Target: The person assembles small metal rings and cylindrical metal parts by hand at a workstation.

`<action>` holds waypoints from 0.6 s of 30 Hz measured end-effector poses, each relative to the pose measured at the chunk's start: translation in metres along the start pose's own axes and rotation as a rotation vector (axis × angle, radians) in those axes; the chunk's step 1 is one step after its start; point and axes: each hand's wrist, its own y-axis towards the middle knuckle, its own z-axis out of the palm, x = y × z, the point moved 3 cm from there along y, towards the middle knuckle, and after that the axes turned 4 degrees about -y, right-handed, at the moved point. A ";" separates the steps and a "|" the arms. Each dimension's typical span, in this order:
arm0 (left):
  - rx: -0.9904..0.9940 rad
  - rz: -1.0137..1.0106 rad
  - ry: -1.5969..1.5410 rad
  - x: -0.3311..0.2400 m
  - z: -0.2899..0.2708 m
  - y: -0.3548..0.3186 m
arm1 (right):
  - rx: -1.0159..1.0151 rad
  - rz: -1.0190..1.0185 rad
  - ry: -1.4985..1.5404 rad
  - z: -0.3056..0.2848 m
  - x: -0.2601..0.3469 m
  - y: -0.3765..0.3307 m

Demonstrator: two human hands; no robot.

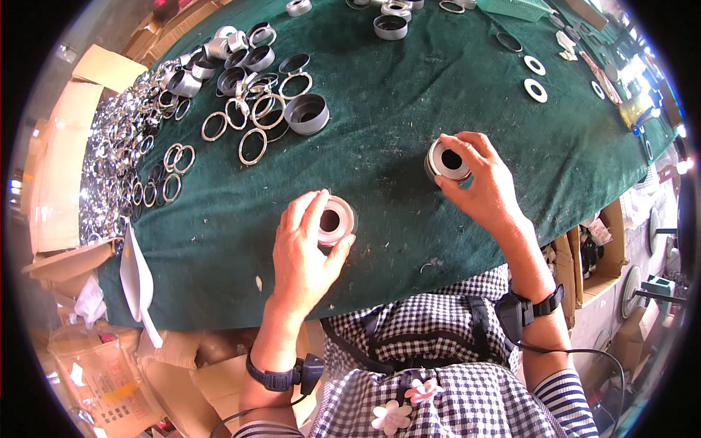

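Observation:
My left hand [305,244] grips a round ring-shaped part [345,220] with a pale face and a dark centre hole, thumb and fingers around its rim. It is at the table's near middle. Farther off to the right, my right hand [482,175] holds a similar round part [439,162], pale on top with a dark hole, pinched between thumb and fingers. Both parts are on or just above the green cloth [394,270]; I cannot tell which. Beyond my left hand stands a grey cup-shaped ring [296,115] with a black inside.
Loose metal rings [253,147] and grey collars [259,57] lie at the far left, beside a heap of shiny rings [117,146]. Two white washers [535,90] are at the far right, near a green basket [515,7]. A white scoop [136,274] lies at the left edge.

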 end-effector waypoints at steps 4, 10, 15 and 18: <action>0.034 0.008 -0.086 0.001 0.002 0.003 | -0.024 -0.072 -0.035 -0.004 0.010 -0.020; 0.030 0.060 -0.029 0.014 -0.004 -0.003 | -0.188 -0.192 -0.001 -0.034 0.018 -0.008; -0.086 0.098 0.086 -0.022 -0.023 0.008 | -0.441 -0.384 -0.056 -0.066 0.036 0.002; 0.118 0.140 0.245 -0.010 0.027 0.002 | -0.081 -0.290 -0.141 0.014 0.015 -0.016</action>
